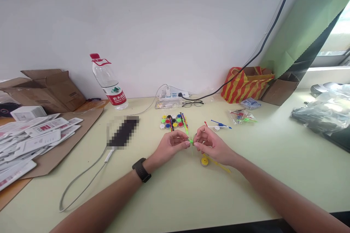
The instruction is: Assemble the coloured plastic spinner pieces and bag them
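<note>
My left hand (175,143) and my right hand (210,143) meet over the table, fingertips pinched on a small bright green plastic piece (191,141) with thin parts above and below. Its exact shape is partly hidden by the fingers. Below my right hand lie a yellow round piece (204,161) and a yellow arrow-tipped strip (224,168). Beyond my hands stand several coloured round pieces (163,121), with dark and green strips (184,119) across and beside them. Blue, red and white pointers (222,125) lie by a white round piece (217,128).
At left are a large water bottle (111,85), a cardboard box (51,89), a heap of white tags (41,136) and a blurred-out dark object (123,133) with a cable. Glasses (193,104), a power strip (173,96), a small parts bag (242,116) and a striped bag (246,84) stand behind.
</note>
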`<state>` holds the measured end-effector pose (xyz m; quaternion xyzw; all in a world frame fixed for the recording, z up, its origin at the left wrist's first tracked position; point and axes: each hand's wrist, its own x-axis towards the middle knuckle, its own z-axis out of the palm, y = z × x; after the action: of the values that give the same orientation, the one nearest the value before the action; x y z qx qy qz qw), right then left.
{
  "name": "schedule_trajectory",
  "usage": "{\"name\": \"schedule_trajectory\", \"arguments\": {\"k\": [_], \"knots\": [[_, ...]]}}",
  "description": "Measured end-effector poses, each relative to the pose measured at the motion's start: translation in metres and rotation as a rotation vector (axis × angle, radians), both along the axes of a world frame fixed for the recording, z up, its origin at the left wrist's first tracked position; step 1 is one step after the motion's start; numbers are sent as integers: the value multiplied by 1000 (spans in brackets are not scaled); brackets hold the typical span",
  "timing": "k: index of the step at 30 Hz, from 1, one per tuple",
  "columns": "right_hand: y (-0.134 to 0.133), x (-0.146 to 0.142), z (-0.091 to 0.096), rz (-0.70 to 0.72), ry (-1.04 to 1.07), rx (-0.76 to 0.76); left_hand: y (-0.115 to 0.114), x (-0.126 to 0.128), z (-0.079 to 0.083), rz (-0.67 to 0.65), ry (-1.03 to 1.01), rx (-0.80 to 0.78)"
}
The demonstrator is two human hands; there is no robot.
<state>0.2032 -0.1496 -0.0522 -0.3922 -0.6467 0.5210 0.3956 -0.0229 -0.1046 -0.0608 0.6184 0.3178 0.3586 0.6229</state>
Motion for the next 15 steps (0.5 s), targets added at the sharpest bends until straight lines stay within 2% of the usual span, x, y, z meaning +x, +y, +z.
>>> {"name": "schedule_trajectory", "arguments": {"k": [5, 9, 12, 13, 15], "knots": [[2, 2, 0, -45, 15, 60, -1, 2, 3, 16, -19, -16], [2, 2, -4, -185, -45, 274, -2, 2, 7, 38, -17, -19], [-1, 1, -6, -220, -132, 433, -1, 1, 7, 32, -25, -26], [-3, 0, -6, -197, -161, 430, 0, 1, 7, 22, -32, -27], [-5, -1, -6, -114, -205, 327, 1, -1, 6, 5, -49, -25]]}}
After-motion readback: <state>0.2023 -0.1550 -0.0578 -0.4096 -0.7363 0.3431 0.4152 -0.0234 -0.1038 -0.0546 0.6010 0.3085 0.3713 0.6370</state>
